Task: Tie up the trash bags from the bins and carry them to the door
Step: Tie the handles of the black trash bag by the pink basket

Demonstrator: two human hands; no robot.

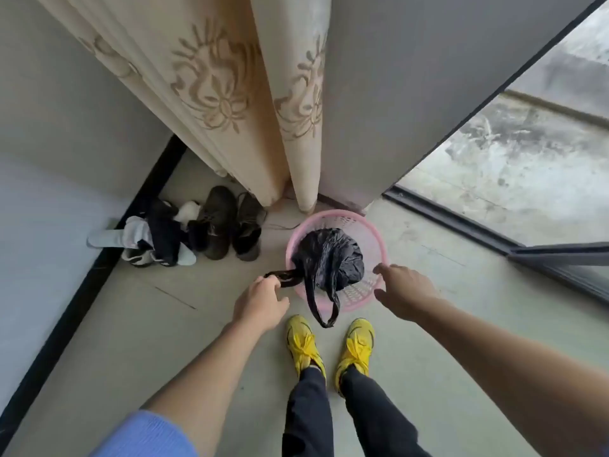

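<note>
Over the pink bin (375,239) the black bag (333,255) sits inside, left hand (260,301) clamped on one handle (285,277), right hand (403,286) spread empty; tying seems underway, needing the near loose handle (324,311) grabbed.

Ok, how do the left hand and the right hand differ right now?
The left hand is closed on one black handle loop of the trash bag; the right hand is open and holds nothing. The left hand sits outside the pink bin, while the right hand hovers over its rim. Both are bare and reach toward the bin.
</note>
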